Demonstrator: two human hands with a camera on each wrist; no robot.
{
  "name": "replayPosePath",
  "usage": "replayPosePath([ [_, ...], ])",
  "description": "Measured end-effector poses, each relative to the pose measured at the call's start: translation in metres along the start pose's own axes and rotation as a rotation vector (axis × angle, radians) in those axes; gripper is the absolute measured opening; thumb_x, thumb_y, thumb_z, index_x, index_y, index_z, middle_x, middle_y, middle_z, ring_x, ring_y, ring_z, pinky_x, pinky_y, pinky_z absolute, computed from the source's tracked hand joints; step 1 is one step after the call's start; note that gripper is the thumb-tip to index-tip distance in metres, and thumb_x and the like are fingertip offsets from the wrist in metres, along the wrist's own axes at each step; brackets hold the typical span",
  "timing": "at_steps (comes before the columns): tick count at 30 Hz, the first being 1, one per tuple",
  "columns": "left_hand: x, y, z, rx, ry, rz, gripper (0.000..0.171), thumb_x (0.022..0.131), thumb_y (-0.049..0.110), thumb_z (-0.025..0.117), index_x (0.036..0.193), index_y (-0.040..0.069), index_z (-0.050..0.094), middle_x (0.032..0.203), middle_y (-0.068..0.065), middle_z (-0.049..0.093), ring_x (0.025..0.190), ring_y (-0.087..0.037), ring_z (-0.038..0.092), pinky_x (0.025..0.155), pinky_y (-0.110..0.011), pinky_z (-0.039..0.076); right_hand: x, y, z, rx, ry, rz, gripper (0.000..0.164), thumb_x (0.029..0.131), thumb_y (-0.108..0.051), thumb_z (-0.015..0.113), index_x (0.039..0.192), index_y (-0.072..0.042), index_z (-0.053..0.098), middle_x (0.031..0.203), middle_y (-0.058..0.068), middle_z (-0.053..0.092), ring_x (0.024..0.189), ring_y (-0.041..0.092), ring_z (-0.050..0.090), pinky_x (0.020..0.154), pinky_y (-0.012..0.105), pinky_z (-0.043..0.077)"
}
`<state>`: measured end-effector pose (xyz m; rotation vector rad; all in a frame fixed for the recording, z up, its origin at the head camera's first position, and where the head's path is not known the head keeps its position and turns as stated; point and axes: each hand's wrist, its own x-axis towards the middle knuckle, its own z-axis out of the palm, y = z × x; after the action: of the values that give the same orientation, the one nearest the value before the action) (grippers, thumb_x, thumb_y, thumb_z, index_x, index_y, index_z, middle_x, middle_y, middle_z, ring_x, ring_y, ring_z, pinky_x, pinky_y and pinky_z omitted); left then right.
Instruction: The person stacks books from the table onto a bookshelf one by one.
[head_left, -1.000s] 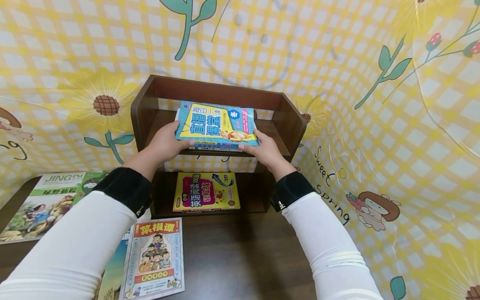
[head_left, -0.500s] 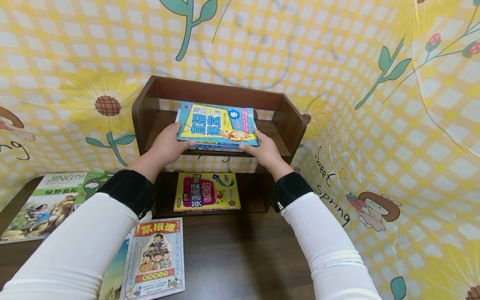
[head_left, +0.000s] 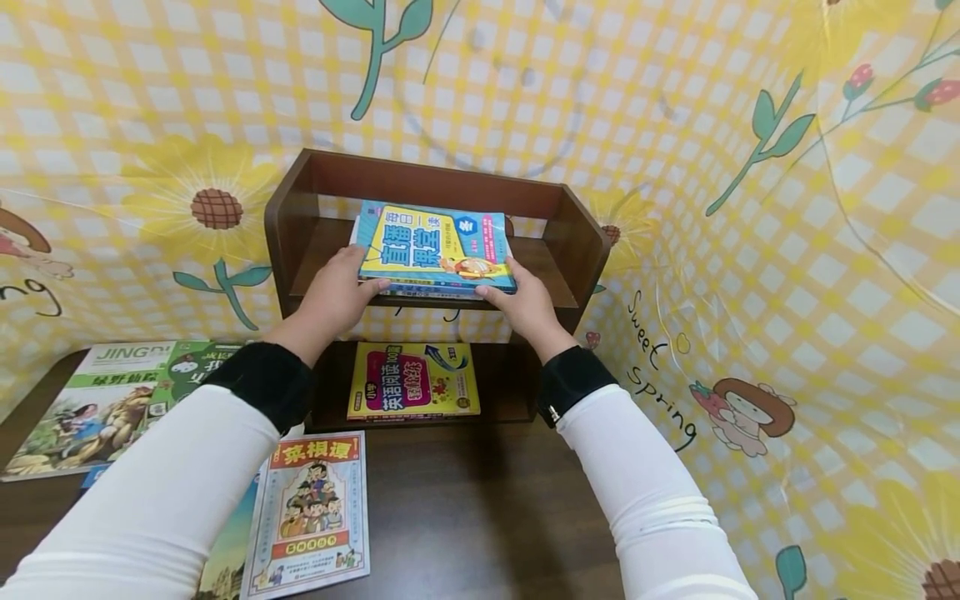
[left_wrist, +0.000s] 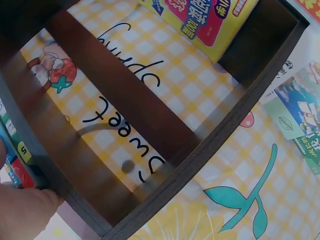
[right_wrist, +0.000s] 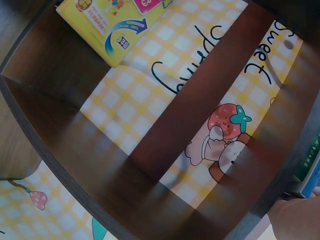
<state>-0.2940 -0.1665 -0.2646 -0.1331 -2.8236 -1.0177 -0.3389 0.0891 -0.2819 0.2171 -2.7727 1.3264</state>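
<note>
Nearest in the head view are smooth white sleeves [head_left: 142, 517] ending in plush-looking black cuffs [head_left: 262, 387], above a dark desk [head_left: 465, 517] with woodgrain and a soft sheen; a flat paperback [head_left: 311, 508] with a red-orange title band lies there, partly over another cover. Farther in, the left hand [head_left: 333, 292] and right hand [head_left: 528, 308] hold a stack of books [head_left: 435, 246] by its two ends, each part-closed round a front corner, thumbs along the spines; the far fingertips are hidden. The stack lies flat at the front edge of the upper board of a brown wooden bookshelf [head_left: 435, 179] with curved side panels, its glossy blue-and-yellow top cover visible only from the head. The left wrist view alone reveals a green spine [left_wrist: 22, 150] bearing a 5; both wrist views look under that board to a crossbar and open back, and catch just a thumb-side part of each hand. Below sits a thin yellow book [head_left: 412, 379]. Farthest is creased yellow-and-white checked sheeting [head_left: 225, 75], printed with sunflowers.
</note>
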Motion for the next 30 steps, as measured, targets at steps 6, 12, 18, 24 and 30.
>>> replayPosePath([
  [6, -0.003, -0.001, 0.002, 0.013, 0.015, -0.005, 0.068, 0.100, 0.030, 0.051, 0.151, -0.003, 0.020, 0.158, -0.023, 0.013, 0.147, -0.036, 0.005, 0.117, -0.053, 0.013, -0.004, 0.004, 0.005, 0.037, 0.033, -0.031, 0.082, 0.089, -0.043, 0.066, 0.155, -0.018, 0.023, 0.154, 0.007, 0.035, 0.133, 0.023, 0.039, 0.110, 0.040, 0.037],
  [12, -0.028, -0.008, 0.004, 0.029, 0.054, 0.065, 0.071, 0.100, 0.029, 0.052, 0.152, -0.004, 0.015, 0.159, -0.025, 0.008, 0.147, -0.036, 0.001, 0.115, -0.056, 0.013, -0.024, 0.017, 0.007, 0.092, 0.116, -0.108, 0.084, 0.088, -0.039, 0.069, 0.155, -0.017, 0.023, 0.158, 0.004, 0.028, 0.144, 0.021, 0.026, 0.114, 0.039, 0.030],
  [18, -0.071, -0.031, 0.007, 0.075, 0.104, 0.134, 0.078, 0.097, 0.023, 0.058, 0.151, -0.007, 0.011, 0.157, -0.029, 0.010, 0.144, -0.045, 0.011, 0.111, -0.061, 0.019, -0.061, 0.036, 0.001, 0.099, 0.179, -0.174, 0.085, 0.086, -0.035, 0.073, 0.154, -0.019, 0.024, 0.159, 0.006, 0.023, 0.146, 0.022, 0.020, 0.116, 0.045, 0.025],
  [24, -0.114, -0.063, 0.019, 0.115, 0.119, 0.025, 0.081, 0.090, 0.020, 0.069, 0.146, -0.013, 0.021, 0.144, -0.039, 0.027, 0.129, -0.055, 0.029, 0.100, -0.068, 0.032, -0.108, 0.057, 0.006, 0.114, 0.146, -0.188, 0.088, 0.083, -0.031, 0.077, 0.154, -0.018, 0.026, 0.159, 0.001, 0.022, 0.145, 0.024, 0.022, 0.115, 0.047, 0.026],
  [30, -0.140, -0.108, 0.042, 0.122, 0.089, -0.129, 0.080, 0.083, 0.025, 0.073, 0.135, -0.021, 0.034, 0.127, -0.042, 0.037, 0.115, -0.056, 0.039, 0.088, -0.066, 0.040, -0.141, 0.071, 0.028, 0.134, 0.074, -0.191, 0.091, 0.079, -0.024, 0.081, 0.152, -0.010, 0.028, 0.156, 0.010, 0.026, 0.139, 0.031, 0.031, 0.109, 0.051, 0.035],
])
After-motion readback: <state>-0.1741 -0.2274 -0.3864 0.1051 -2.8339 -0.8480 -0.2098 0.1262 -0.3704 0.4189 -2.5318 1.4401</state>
